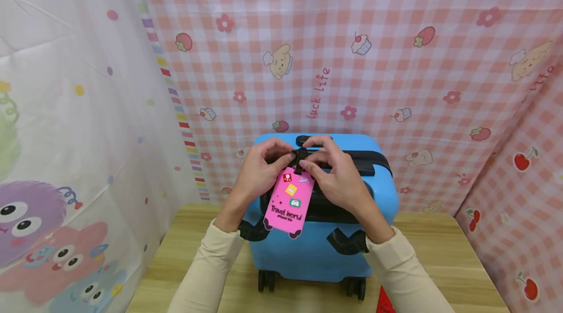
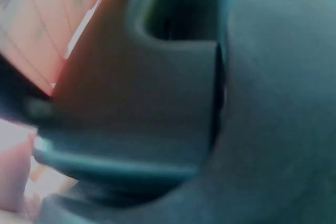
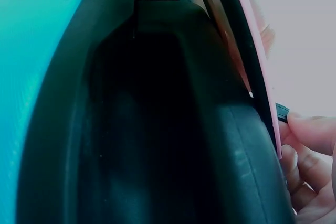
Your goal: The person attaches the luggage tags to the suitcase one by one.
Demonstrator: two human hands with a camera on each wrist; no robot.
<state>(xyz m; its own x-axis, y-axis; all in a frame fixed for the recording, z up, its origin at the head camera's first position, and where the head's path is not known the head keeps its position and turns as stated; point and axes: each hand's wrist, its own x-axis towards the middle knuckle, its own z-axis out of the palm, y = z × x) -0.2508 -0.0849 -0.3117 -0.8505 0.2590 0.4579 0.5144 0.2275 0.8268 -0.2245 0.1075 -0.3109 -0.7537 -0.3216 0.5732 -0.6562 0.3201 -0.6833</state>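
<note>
A pink luggage tag (image 1: 288, 208) printed "Travel World" hangs by its black strap (image 1: 300, 160) in front of the suitcase's black carry handle. On the left side, my left hand (image 1: 261, 168) pinches the strap between thumb and fingers. My right hand (image 1: 336, 176) pinches it from the other side, thumb just above the tag. The right wrist view shows the dark handle (image 3: 231, 129) close up, the tag's thin pink edge (image 3: 265, 82) and a black strap end (image 3: 282, 112) at the fingertips. Dark plastic fills most of the left wrist view, blurred, with fingers (image 2: 13, 174) at its left edge.
The blue suitcase (image 1: 308, 259) stands upright on black wheels (image 1: 355, 287) on a wood-patterned table (image 1: 440, 254). A red item (image 1: 385, 301) lies partly in view near the right forearm. Pink checked cloth (image 1: 316, 49) hangs behind, white printed cloth (image 1: 88, 107) at left.
</note>
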